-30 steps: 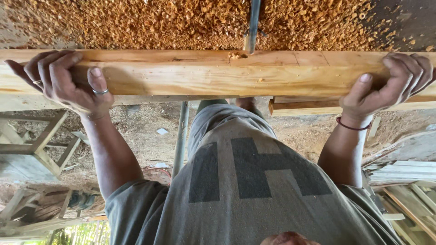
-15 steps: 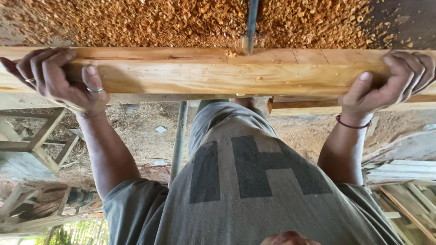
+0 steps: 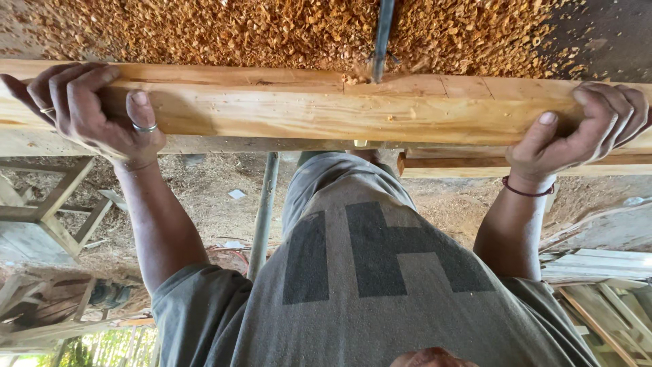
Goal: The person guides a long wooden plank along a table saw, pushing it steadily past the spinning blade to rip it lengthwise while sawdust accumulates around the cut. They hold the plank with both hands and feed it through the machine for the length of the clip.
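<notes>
Two bare hands were clamped on one long, pale, squared timber beam (image 3: 326, 109) that ran straight across the view from nine o'clock to three o'clock. The left hand (image 3: 95, 112), with a ring on the thumb, wrapped the beam toward nine o'clock, fingers curled over its far edge and thumb pressed on the near face. The right hand (image 3: 577, 132), with a dark red cord at the wrist, gripped it the same way toward three o'clock, well apart from the left. At twelve o'clock a thin grey metal blade (image 3: 382, 34) met the beam's far edge, with a bed of orange wood chips (image 3: 238, 30) lying beyond it. Toward six o'clock hung the person's grey shirt with a dark blocky print (image 3: 380, 272). A grey metal pole (image 3: 263, 211) stood below the beam.
</notes>
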A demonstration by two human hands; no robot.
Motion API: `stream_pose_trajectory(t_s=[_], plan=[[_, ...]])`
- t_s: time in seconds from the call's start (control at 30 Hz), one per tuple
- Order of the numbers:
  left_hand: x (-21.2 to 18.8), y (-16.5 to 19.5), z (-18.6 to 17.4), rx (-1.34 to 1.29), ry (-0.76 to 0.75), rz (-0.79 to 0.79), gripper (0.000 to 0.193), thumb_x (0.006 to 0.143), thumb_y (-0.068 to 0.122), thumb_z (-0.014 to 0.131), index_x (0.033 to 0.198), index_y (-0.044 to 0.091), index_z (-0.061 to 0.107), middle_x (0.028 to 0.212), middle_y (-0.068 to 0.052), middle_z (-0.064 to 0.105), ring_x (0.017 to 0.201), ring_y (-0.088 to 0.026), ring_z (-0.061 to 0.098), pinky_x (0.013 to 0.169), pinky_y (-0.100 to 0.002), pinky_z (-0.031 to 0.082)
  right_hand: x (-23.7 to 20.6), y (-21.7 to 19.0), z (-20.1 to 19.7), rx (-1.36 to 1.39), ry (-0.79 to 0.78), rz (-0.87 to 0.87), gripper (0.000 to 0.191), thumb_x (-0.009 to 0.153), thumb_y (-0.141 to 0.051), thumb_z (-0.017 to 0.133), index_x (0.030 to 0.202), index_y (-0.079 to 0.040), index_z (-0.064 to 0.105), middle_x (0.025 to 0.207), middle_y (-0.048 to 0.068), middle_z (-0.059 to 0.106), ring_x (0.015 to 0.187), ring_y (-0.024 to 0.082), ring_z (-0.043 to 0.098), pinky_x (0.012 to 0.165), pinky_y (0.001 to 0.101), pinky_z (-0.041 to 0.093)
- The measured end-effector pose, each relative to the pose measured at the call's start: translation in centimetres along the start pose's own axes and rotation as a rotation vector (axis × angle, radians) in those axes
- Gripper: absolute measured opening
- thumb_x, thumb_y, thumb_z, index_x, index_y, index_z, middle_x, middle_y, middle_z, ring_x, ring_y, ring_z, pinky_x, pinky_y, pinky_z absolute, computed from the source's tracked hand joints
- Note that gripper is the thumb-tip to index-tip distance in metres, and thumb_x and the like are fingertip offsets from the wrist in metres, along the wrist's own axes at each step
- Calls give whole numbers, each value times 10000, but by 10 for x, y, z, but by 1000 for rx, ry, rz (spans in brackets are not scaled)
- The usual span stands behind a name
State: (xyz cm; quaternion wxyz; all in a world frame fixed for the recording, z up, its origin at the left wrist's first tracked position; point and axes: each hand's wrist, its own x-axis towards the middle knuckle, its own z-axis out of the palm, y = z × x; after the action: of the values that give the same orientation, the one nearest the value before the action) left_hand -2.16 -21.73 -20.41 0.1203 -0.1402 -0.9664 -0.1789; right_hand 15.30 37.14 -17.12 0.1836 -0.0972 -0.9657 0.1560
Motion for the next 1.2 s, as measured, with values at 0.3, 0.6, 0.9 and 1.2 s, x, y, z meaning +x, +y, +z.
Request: stream_pose_trajectory(t_s=[0.3,0.6,0.9,1.2], plan=[[6,-7,10,12,37,1,601,1007,696,526,857,141,703,881,-62,761,1057,-294,730,1227,-665,125,15,8,6,-4,10,-41,357,995,-370,580,992,-23,663,968,164,663,1002,368,603,996,555,434],[4,-6,12,39,-2,-70,614,1044,734,477,920,173,694,976,-29,771,1106,-260,718,1269,-644,129,21,34,17,-7,39,-43,367,985,-404,556,1017,-58,673,1007,148,713,1009,322,659,980,561,460],[-9,2,-3,38,-72,-60,652,1045,734,500,920,122,688,940,-51,740,1112,-291,708,1260,-655,119,-20,2,3,-35,1,53,352,1038,-425,575,1024,-83,660,1050,126,682,1182,355,594,1211,647,191],[-9,-9,-2,6,-54,-31,652,1032,722,497,886,118,697,948,-77,736,1091,-273,730,1269,-658,105,-18,-10,3,-29,26,89,357,996,-417,583,980,-76,689,1006,127,702,1138,365,601,1227,633,124]])
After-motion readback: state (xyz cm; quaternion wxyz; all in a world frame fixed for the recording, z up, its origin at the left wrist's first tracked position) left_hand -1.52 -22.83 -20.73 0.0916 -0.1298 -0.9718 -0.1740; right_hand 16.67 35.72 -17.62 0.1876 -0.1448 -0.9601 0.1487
